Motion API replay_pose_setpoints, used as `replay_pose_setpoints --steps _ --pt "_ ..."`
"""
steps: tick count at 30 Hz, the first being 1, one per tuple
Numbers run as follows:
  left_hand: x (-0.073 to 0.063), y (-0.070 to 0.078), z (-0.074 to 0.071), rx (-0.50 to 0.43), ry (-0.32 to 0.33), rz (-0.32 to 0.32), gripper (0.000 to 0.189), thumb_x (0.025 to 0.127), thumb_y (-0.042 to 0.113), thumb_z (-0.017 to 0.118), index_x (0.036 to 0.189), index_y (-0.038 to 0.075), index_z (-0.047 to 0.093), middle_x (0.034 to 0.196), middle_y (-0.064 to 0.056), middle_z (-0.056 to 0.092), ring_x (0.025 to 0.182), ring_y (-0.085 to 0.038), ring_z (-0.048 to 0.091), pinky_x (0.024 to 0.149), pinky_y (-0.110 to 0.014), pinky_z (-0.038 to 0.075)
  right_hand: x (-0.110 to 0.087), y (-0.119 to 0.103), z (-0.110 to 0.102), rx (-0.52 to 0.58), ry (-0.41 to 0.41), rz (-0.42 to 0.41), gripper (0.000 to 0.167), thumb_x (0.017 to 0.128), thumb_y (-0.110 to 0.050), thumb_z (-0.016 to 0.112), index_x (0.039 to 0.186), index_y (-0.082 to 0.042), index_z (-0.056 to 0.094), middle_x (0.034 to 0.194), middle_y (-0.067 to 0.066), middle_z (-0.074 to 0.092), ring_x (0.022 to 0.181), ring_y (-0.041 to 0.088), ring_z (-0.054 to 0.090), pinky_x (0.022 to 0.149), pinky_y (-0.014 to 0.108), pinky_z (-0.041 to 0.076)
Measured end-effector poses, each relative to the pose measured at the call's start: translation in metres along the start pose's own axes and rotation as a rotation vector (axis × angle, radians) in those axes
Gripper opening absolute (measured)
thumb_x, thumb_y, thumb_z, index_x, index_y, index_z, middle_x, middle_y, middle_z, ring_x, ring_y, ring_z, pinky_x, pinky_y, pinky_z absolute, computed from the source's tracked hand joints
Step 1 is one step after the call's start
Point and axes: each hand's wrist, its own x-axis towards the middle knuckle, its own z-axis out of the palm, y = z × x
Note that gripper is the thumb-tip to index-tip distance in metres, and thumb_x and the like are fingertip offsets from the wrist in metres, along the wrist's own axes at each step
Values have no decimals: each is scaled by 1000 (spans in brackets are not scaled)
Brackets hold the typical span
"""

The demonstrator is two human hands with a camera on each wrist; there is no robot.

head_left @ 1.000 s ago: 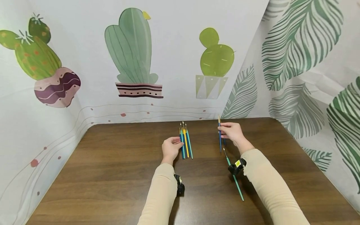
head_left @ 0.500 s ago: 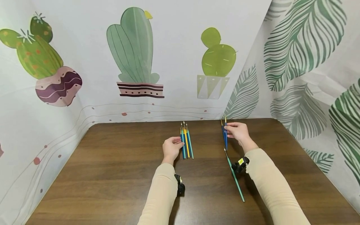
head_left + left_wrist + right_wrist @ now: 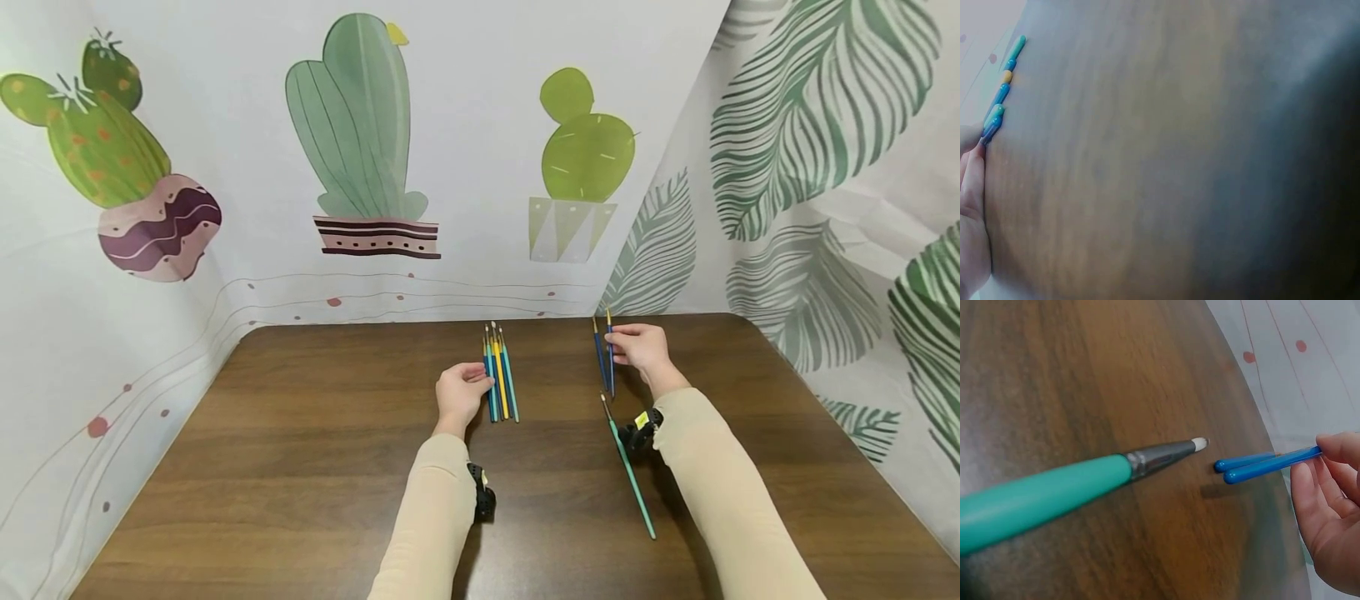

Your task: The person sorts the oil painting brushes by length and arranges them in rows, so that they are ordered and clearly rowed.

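My right hand [image 3: 640, 350] pinches a slim blue paintbrush [image 3: 1272, 466] between thumb and fingers, bristles toward the wall. A second blue paintbrush [image 3: 600, 358] lies just left of it on the table. Closer to me lies a green paintbrush [image 3: 632, 479], set at a slant, its white tip close to the blue handle ends. My left hand [image 3: 459, 396] is at the left side of a row of several paintbrushes [image 3: 501, 379] in blue, green and yellow. Its thumb and fingers pinch at the leftmost blue handle [image 3: 991, 128]; the exact contact is partly hidden.
The brown wooden table [image 3: 300, 467] ends at the back against a white cloth [image 3: 472, 167] printed with cacti and leaves. Black wrist cameras are strapped over both sleeves; the right one [image 3: 641, 429] is above the green paintbrush.
My right hand has carried the held blue paintbrush rightward, from the left of the other blue one to its right. The left hand stays at the row.
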Motion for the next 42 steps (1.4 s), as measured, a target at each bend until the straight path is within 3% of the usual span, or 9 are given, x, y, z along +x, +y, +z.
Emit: replay_pose_setpoints --steps 25,42 --pt "-2 3 0 5 -1 -11 25 79 4 74 102 -1 70 100 -16 72 93 -25 70 81 -31 58 21 18 9 -82 54 41 38 85 -9 65 118 10 59 59 -11 59 53 -1 56 50 15 52" --pt "0 1 0 1 0 -12 25 78 4 75 102 -1 70 99 -16 72 92 -24 70 81 -31 58 24 15 11 -143 76 36 37 85 -9 66 116 11 61 56 -10 59 51 0 56 51 16 53"
